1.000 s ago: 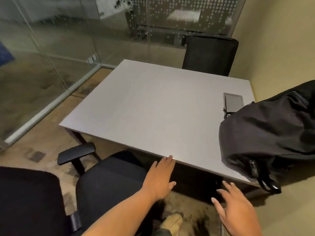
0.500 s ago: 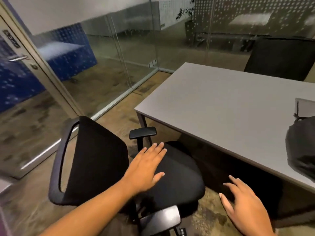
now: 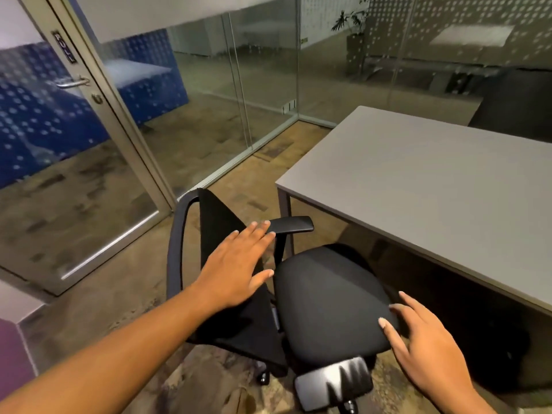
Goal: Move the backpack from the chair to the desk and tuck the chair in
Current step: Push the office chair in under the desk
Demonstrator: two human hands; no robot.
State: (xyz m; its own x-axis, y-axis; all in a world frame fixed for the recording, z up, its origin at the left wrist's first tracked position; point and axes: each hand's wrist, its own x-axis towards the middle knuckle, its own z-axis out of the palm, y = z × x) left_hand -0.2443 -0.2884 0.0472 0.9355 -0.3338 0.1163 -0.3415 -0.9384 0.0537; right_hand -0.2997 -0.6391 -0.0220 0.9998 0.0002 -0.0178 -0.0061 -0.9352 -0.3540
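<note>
Nearest the camera, the right hand [image 3: 430, 351] is spread open with fingers apart, empty, its fingertips at the near right edge of the seat [image 3: 328, 303]; whether they touch the fabric cannot be told. Just left of it, the near armrest [image 3: 334, 383] is blurred at the bottom of the view, and a caster [image 3: 263, 378] shows under the seat.

The left hand [image 3: 236, 270] is flat and open, palm down, gripping nothing. It lies over the upper part of the backrest [image 3: 227, 309], with its fingertips reaching to the rear end of the far armrest [image 3: 294, 225]; contact is not certain.

The chair [image 3: 277, 294] stands on the floor [image 3: 98, 309] at the desk's near left corner, pulled out, not tucked in. Its seat faces right, toward the desk, with the backrest on the left toward the door; the front part of the seat lies close beneath the desk edge. The seat is bare.

The desk [image 3: 433, 186] runs from that corner away to the right. A desk leg [image 3: 283, 210] stands just behind the far armrest.

Farther off, a second chair [image 3: 513, 109] sits at the desk's far side. A glass door [image 3: 68, 162] with a handle [image 3: 71, 83] and a glass wall [image 3: 263, 85] close the room, with a plant [image 3: 351, 22] beyond.
</note>
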